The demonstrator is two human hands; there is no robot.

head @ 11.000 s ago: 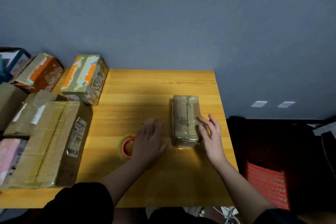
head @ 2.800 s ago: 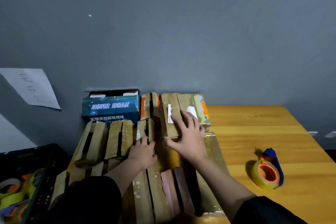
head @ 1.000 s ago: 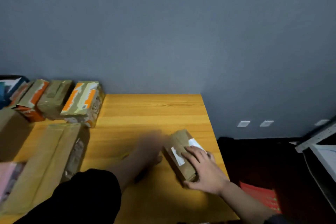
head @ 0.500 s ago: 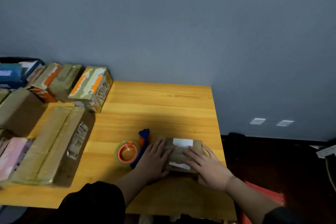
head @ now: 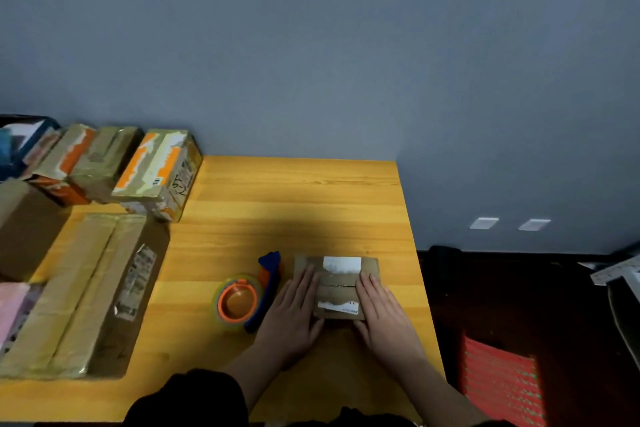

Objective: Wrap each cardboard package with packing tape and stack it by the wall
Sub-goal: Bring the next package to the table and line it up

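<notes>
A small brown cardboard package (head: 337, 282) with white label scraps lies flat on the wooden table (head: 294, 204), near its right front. My left hand (head: 294, 312) rests with straight fingers on the package's left side. My right hand (head: 379, 310) lies flat on its right side. Just left of my left hand sits a tape roll in an orange and blue dispenser (head: 242, 298). Several taped packages (head: 157, 173) stand in a row against the grey wall at the back left.
A long taped carton (head: 79, 291) lies at the table's left front, with more brown boxes (head: 20, 222) beyond it. The table's right edge drops to a dark floor with a red mat (head: 498, 381). Bare wood stretches behind the package.
The package came from the left pile to the table's right front and was turned square. Both hands have settled flat on its two sides. The view has steadied.
</notes>
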